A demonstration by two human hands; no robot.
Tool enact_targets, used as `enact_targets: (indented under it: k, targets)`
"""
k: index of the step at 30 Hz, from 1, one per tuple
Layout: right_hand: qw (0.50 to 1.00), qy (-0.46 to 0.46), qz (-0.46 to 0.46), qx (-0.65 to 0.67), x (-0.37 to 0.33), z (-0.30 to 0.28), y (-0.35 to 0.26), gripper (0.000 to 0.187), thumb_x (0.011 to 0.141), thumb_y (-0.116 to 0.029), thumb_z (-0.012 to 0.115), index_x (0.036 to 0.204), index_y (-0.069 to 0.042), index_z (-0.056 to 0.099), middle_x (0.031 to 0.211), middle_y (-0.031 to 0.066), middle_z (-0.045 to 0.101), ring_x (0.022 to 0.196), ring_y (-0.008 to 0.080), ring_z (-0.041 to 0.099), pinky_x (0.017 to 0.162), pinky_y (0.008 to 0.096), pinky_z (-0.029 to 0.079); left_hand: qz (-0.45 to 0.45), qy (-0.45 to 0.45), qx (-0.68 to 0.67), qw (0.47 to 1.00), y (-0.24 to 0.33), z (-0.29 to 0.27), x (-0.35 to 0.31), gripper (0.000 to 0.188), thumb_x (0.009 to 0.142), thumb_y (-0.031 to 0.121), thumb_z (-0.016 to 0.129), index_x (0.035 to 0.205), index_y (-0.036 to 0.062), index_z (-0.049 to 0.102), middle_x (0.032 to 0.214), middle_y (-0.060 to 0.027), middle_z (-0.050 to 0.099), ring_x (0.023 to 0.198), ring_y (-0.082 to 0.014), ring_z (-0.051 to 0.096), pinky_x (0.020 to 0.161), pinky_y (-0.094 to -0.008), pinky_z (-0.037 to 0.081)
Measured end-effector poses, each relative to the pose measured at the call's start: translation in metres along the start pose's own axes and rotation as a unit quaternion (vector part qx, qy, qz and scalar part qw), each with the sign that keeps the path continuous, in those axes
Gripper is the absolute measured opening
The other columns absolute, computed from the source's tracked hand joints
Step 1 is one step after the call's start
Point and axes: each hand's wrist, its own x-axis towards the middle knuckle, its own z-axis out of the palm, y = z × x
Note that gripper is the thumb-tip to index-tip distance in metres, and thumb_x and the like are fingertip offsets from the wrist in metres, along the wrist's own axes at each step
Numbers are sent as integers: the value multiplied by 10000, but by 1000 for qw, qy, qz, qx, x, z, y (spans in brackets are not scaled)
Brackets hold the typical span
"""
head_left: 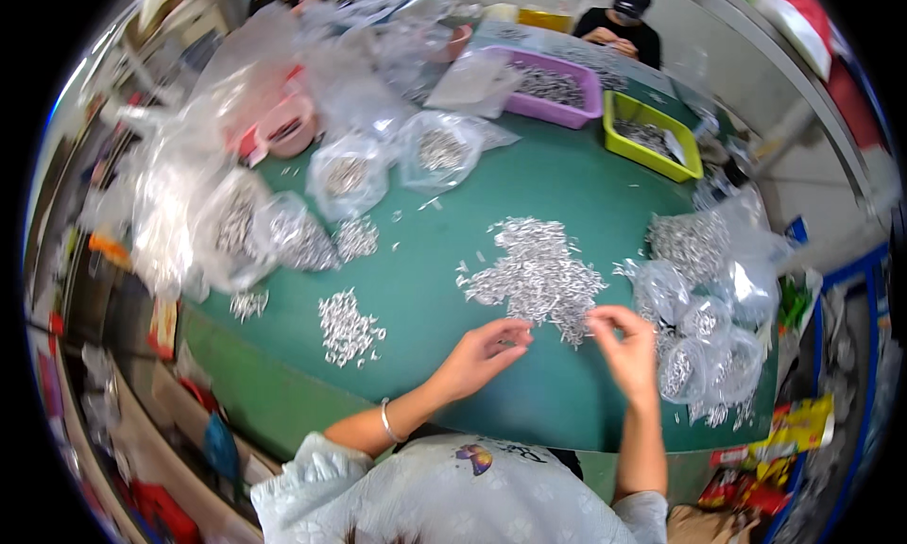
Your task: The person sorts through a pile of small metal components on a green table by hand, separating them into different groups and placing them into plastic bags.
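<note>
Heap of small silvery pieces (539, 265) spread on a green table (567, 185)

Seen from above, a person's two bare hands meet the heap's near edge, to the right of the table's middle. The left hand (480, 357), with a pale bracelet (387, 421) at the wrist, has its thumb and forefinger apart, close to the heap. The right hand (625, 348) reaches the heap's near right edge with thumb and forefinger bent close to each other; whether they pinch a piece cannot be told.

Left of the heap lies a smaller pile of ring-like pieces (345, 329). Farther left, open clear bags and a pink container (291, 140) crowd the table. To the right, clear plastic bags (751, 289) hold more metal pieces. Beyond the heap stand a purple tray (553, 117) and a yellow-green tray (652, 161), both filled. Across the table sits a person in a dark cap (652, 42).
</note>
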Motion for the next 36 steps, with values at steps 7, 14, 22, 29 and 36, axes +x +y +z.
enact_targets:
  k: [7,14,22,29,36]
  targets:
    - [996,-24,13,83,-1,86,3,98,834,32,675,931,32,678,790,33,660,739,65,566,677,221,460,-80,27,-113,990,-7,-13,13,249,923,26,615,1163,-28,576,1035,-67,634,963,-135,621,825,-264,527]
    - [992,58,-20,-107,-16,22,16,85,837,-8,669,919,14,672,772,77,671,669,114,587,622,257,469,-32,-79,62,994,-19,9,21,336,895,-9,619,1227,14,571,1064,-91,634,959,-143,628,850,-293,535]
    - [787,208,-74,-577,48,-88,79,79,860,-88,626,881,-34,679,795,133,654,779,294,605,728,404,426,43,-137,276,950,-7,9,27,334,868,65,653,1195,29,595,1094,-146,635,988,-287,632,888,-372,511]
    - [959,42,-67,-272,22,-4,51,262,856,-120,653,1083,11,645,1106,203,647,1072,366,586,925,415,449,140,16,468,873,-29,-27,78,426,888,184,646,1273,35,538,1339,-176,511,1261,-386,457,1043,-492,378]
    - [937,-125,-132,-299,25,61,73,622,840,-295,690,1376,-67,473,1481,114,389,1416,360,255,1134,535,198,131,-66,631,762,-70,-17,85,529,911,191,588,1392,37,435,1521,-143,314,1418,-385,241,1100,-598,251]
